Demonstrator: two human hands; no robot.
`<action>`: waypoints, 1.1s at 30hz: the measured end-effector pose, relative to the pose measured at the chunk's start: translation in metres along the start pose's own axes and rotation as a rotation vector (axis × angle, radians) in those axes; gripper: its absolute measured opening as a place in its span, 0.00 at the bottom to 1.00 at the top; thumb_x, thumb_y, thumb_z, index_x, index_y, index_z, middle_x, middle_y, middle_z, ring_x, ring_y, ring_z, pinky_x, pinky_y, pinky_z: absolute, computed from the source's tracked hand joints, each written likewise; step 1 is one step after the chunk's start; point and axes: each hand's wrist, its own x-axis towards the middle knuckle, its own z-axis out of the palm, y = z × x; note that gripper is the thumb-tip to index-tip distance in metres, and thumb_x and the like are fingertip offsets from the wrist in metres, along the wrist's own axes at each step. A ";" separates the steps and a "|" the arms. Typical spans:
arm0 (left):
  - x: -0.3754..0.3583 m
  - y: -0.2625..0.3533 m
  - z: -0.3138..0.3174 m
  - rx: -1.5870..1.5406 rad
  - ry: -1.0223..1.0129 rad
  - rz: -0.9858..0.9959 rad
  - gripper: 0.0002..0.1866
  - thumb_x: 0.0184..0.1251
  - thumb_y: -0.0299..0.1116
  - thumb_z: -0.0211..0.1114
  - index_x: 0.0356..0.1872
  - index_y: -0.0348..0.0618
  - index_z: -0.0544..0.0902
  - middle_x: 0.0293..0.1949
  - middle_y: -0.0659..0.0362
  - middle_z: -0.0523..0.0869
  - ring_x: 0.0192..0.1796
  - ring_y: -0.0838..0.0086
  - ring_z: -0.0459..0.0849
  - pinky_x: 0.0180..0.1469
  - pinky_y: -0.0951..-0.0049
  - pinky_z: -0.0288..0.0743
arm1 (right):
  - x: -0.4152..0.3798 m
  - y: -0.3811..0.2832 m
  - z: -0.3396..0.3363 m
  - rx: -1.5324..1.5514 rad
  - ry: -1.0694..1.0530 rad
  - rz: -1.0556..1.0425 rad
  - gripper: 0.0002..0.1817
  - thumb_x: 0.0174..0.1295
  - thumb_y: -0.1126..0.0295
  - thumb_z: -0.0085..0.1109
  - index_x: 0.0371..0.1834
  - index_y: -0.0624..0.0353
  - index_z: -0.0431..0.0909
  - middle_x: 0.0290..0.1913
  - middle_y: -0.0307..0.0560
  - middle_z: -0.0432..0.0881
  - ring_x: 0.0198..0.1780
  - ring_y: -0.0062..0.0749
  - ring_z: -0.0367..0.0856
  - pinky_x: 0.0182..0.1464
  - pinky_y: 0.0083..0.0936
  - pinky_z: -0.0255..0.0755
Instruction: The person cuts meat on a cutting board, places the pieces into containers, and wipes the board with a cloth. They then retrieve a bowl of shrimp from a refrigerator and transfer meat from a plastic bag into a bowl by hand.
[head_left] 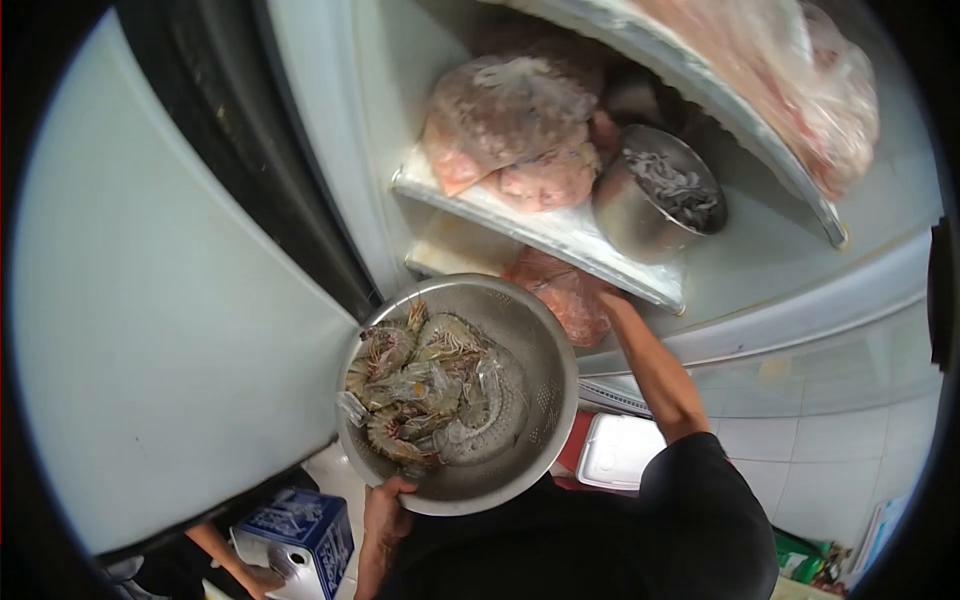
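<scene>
My left hand [386,515] grips the near rim of a metal colander [545,400], thumb over the edge. Whole raw shrimp [425,375] lie in it, with bits of clear plastic or ice among them. My right arm [655,370] reaches into an open freezer, under the edge of a frosted shelf [560,235]. There my right hand [603,298] is at a plastic bag of reddish meat [565,295]; the shelf edge and the bag hide its fingers, so its grip does not show.
On the shelf stand bagged meat [510,130] and a metal pot [645,215] of greyish pieces. More bagged meat [780,80] hangs over the upper shelf. The open door [170,300] fills the left. Below, another person's hand [262,580] is beside a blue tin [320,535].
</scene>
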 end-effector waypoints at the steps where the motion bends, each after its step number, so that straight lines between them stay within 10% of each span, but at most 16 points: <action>1: 0.000 -0.004 -0.007 -0.027 0.028 -0.044 0.27 0.46 0.19 0.55 0.54 0.29 0.72 0.44 0.47 0.81 0.44 0.55 0.83 0.49 0.60 0.78 | -0.004 0.003 -0.002 -0.013 -0.018 -0.010 0.29 0.60 0.54 0.55 0.62 0.58 0.73 0.61 0.56 0.76 0.62 0.44 0.74 0.68 0.34 0.62; 5: -0.007 -0.001 0.004 0.052 0.133 -0.026 0.27 0.45 0.19 0.56 0.53 0.29 0.71 0.41 0.47 0.82 0.41 0.56 0.84 0.47 0.60 0.80 | -0.029 -0.052 -0.040 -0.035 -0.289 0.226 0.26 0.53 0.58 0.61 0.55 0.59 0.77 0.59 0.57 0.78 0.60 0.51 0.75 0.62 0.37 0.67; 7: -0.010 0.002 0.005 0.026 0.116 -0.024 0.26 0.45 0.19 0.57 0.52 0.29 0.72 0.41 0.47 0.81 0.40 0.56 0.84 0.45 0.60 0.81 | -0.058 -0.052 -0.029 0.074 0.092 0.051 0.20 0.46 0.62 0.65 0.42 0.61 0.82 0.44 0.60 0.83 0.48 0.55 0.81 0.53 0.41 0.72; 9: -0.013 0.005 0.006 0.007 0.082 -0.020 0.25 0.45 0.19 0.57 0.51 0.29 0.72 0.40 0.47 0.81 0.39 0.55 0.84 0.44 0.60 0.81 | -0.072 -0.066 -0.063 0.086 -0.360 0.355 0.13 0.43 0.64 0.66 0.26 0.63 0.82 0.30 0.63 0.82 0.37 0.57 0.83 0.45 0.43 0.74; 12: -0.023 0.018 0.014 -0.012 0.130 -0.020 0.28 0.44 0.19 0.58 0.53 0.30 0.70 0.40 0.47 0.80 0.38 0.54 0.83 0.42 0.59 0.81 | -0.109 -0.058 -0.068 0.132 -0.293 0.133 0.14 0.45 0.64 0.66 0.12 0.64 0.78 0.21 0.65 0.77 0.32 0.58 0.82 0.39 0.43 0.73; 18: -0.050 0.038 0.041 0.029 0.126 0.003 0.33 0.44 0.15 0.57 0.60 0.27 0.66 0.45 0.44 0.79 0.45 0.54 0.82 0.46 0.60 0.80 | -0.222 -0.023 -0.073 0.446 -0.358 -0.092 0.26 0.47 0.62 0.66 0.49 0.63 0.76 0.43 0.63 0.83 0.42 0.60 0.81 0.45 0.46 0.74; 22: 0.002 0.019 0.052 0.135 -0.021 0.116 0.26 0.45 0.19 0.59 0.51 0.29 0.74 0.41 0.48 0.81 0.40 0.60 0.81 0.40 0.64 0.77 | -0.236 -0.050 -0.110 0.178 -0.557 -0.238 0.15 0.42 0.63 0.67 0.34 0.58 0.84 0.36 0.56 0.85 0.44 0.58 0.81 0.48 0.45 0.73; 25: 0.092 -0.013 0.062 0.283 -0.077 0.104 0.23 0.43 0.28 0.64 0.46 0.32 0.77 0.38 0.51 0.81 0.41 0.62 0.80 0.38 0.62 0.74 | -0.265 -0.005 -0.088 0.086 -0.647 -0.088 0.16 0.39 0.69 0.67 0.06 0.58 0.68 0.10 0.50 0.71 0.12 0.42 0.68 0.20 0.36 0.62; 28: 0.118 -0.007 0.121 0.313 0.028 0.084 0.25 0.45 0.34 0.65 0.47 0.30 0.76 0.45 0.50 0.82 0.48 0.60 0.79 0.41 0.54 0.75 | -0.304 0.029 -0.088 0.025 -0.672 -0.103 0.16 0.35 0.65 0.73 0.08 0.58 0.73 0.11 0.49 0.74 0.16 0.45 0.73 0.24 0.39 0.67; 29: 0.138 -0.013 0.130 0.331 -0.023 0.031 0.39 0.47 0.33 0.65 0.62 0.28 0.63 0.56 0.44 0.76 0.56 0.57 0.76 0.50 0.56 0.74 | -0.316 0.038 -0.091 -0.001 -0.714 -0.069 0.16 0.40 0.62 0.70 0.08 0.58 0.74 0.15 0.54 0.77 0.20 0.53 0.78 0.28 0.43 0.71; 33: 0.108 0.023 0.187 0.489 -0.061 0.000 0.34 0.52 0.39 0.68 0.58 0.26 0.70 0.48 0.44 0.81 0.50 0.63 0.81 0.44 0.62 0.78 | -0.371 0.081 -0.085 -0.037 -0.751 0.072 0.14 0.40 0.62 0.70 0.12 0.60 0.78 0.17 0.54 0.80 0.23 0.53 0.81 0.30 0.43 0.73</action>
